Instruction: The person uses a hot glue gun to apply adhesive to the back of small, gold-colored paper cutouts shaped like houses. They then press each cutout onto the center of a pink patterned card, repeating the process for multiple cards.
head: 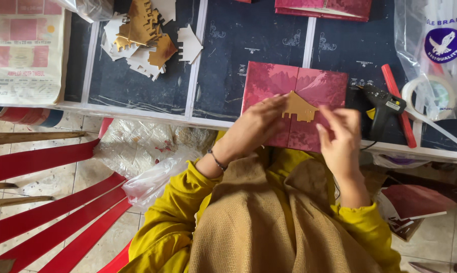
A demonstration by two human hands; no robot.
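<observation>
Pressing down on a gold house-shaped cutout (299, 106), both hands work at the middle of a dark pink folded card (295, 88) that lies at the near edge of the worktop (147, 108). Left hand (258, 124) lies flat, fingers stretched out over the cutout's left end and the card. Right hand (342, 134) has its fingers loosely curled, tips touching the card just beside the cutout's right end, gripping nothing. Just right of the card rests a black glue gun (382, 107), with a red stick (398, 103) and a tape roll (430, 93) beyond. Far left on the worktop, a heap of gold and white cutouts (145, 38).
</observation>
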